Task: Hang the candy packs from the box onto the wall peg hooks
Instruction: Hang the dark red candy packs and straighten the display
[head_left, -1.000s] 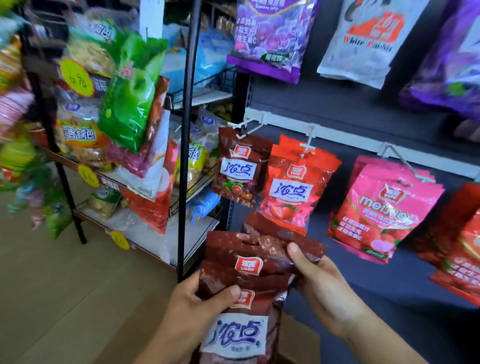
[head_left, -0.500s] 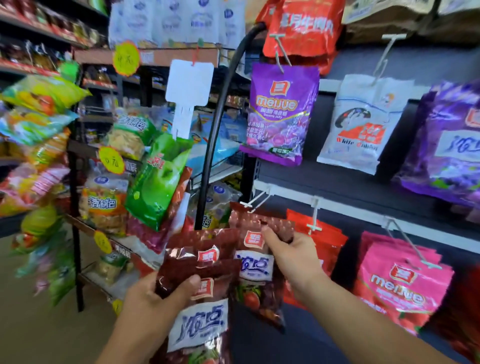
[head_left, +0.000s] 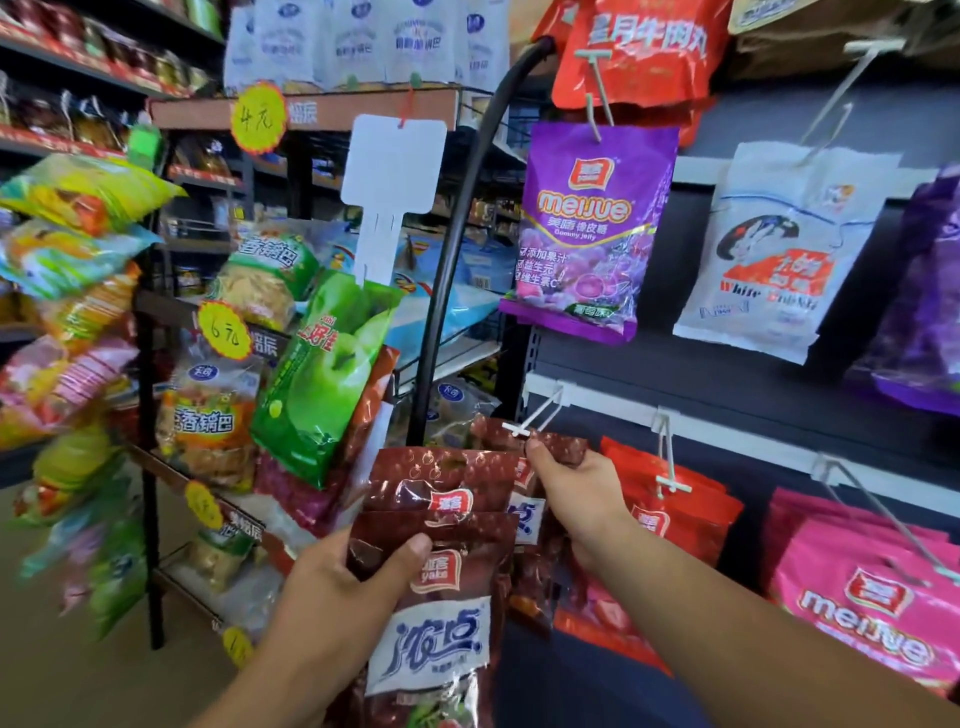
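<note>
Low centre, the left hand (head_left: 332, 597) grips a stack (head_left: 447, 525) of brown packs — its foot cut off at the bottom edge — while the right hand (head_left: 582, 493) pinches the top of one pack (head_left: 565, 448) at the hook (head_left: 537, 415) tip, its hole hidden.

I'm in a small snack shop: candy packs (head_left: 587, 234) hang on wall peg hooks (head_left: 540, 413), and shelves (head_left: 332, 111) of packets carry handwritten yellow price tags (head_left: 258, 117).
</note>
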